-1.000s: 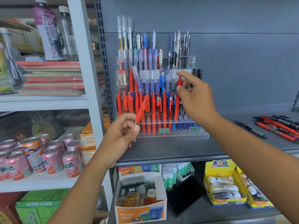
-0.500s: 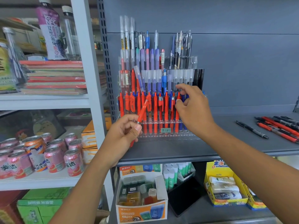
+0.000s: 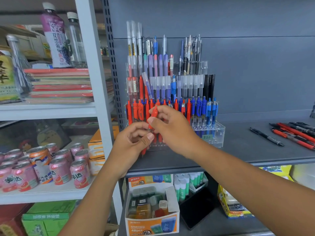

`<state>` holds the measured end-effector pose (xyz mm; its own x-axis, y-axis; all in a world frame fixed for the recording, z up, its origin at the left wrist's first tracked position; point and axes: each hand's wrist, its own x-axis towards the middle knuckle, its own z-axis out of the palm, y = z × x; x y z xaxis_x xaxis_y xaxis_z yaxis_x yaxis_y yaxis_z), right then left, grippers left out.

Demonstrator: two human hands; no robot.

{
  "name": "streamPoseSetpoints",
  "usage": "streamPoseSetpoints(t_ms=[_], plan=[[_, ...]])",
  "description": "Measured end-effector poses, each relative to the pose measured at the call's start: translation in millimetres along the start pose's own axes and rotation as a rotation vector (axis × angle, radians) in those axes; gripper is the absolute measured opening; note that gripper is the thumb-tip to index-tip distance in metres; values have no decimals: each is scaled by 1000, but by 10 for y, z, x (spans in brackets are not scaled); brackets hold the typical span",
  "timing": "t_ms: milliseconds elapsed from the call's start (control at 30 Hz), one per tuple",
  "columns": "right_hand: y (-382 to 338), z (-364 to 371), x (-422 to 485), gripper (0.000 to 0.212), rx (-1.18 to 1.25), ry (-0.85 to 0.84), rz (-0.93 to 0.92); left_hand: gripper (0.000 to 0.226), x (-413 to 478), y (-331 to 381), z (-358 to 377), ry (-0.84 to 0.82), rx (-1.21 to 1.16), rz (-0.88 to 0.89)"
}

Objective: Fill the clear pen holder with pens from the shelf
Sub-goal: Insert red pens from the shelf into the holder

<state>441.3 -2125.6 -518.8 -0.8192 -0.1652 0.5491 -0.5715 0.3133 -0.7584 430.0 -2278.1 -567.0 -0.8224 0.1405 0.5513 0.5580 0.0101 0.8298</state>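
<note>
Head view finds one red pen (image 3: 154, 114) held upright with a slight tilt just in front of the near left part of the clear pen holder (image 3: 219, 135), not yet seated in any hole. The left grip (image 3: 131, 147) is closed round the lower barrel, thumb pressed against it, with the tip showing below the hand. The right grip (image 3: 172, 132) pinches the same pen near its clip end between thumb and fingertips. Change noted: a moment ago the right grip was over at the red pens in the holder's front row while the left held this pen alone; it has since left that row and come across to the left to meet the pen. In my judgement the previous pen is placed and this one is being passed over for insertion. The holder stands on the grey shelf (image 3: 247, 150), against the back panel, its tiers largely filled: red pens left and blue pens right in the front row, capped pens behind. Empty holes show in the nearest step at the right, so the job appears incomplete. Further stock, the loose pens (image 3: 293, 132), red and black, lies well apart on the same shelf at the right. Drink cans (image 3: 59, 167) stand on the white shelving to the left.
</note>
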Motion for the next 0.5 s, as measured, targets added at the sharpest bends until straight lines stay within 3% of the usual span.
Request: streamPoseSetpoints(t_ms=[267, 500], plan=[[-212, -371, 160, 28, 173, 248, 15, 12, 24, -18, 3, 174, -16, -74], [-156, -740, 266, 32, -3, 366, -47, 19, 36, -37, 4, 175, 30, -100]])
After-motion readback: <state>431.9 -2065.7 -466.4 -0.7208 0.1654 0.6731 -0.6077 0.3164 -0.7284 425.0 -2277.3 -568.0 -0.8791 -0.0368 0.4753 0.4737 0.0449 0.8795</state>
